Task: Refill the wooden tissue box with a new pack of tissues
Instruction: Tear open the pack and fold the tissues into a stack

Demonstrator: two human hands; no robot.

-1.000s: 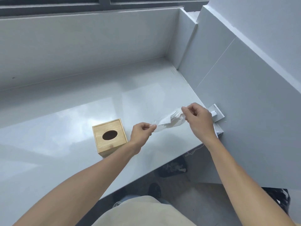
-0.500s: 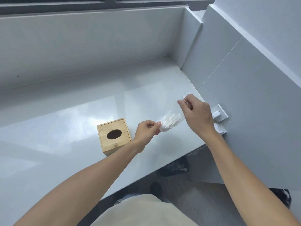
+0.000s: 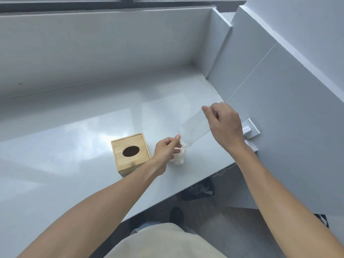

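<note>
The wooden tissue box [image 3: 130, 152] stands on the glossy grey counter [image 3: 74, 146], its lid on and its dark oval slot facing up. Just right of it my left hand [image 3: 167, 148] pinches a small wad of white tissues [image 3: 178, 158] low over the counter. My right hand [image 3: 222, 121] is raised further right and grips the upper end of a clear plastic wrapper [image 3: 193, 128]. The wrapper stretches slanting down from that hand to the tissues and looks drawn out and mostly hollow.
A white wall socket with a plug [image 3: 249, 129] sits on the right-hand wall just behind my right wrist. The counter's front edge runs below my forearms; dark shoes [image 3: 197, 189] lie on the floor beneath. A grey back wall and window sill close off the far side.
My right hand has lifted up and away with the wrapper's end, stretching it out. My left hand has dropped toward the counter with the tissues, which have slid out of the wrapper's lower end.
</note>
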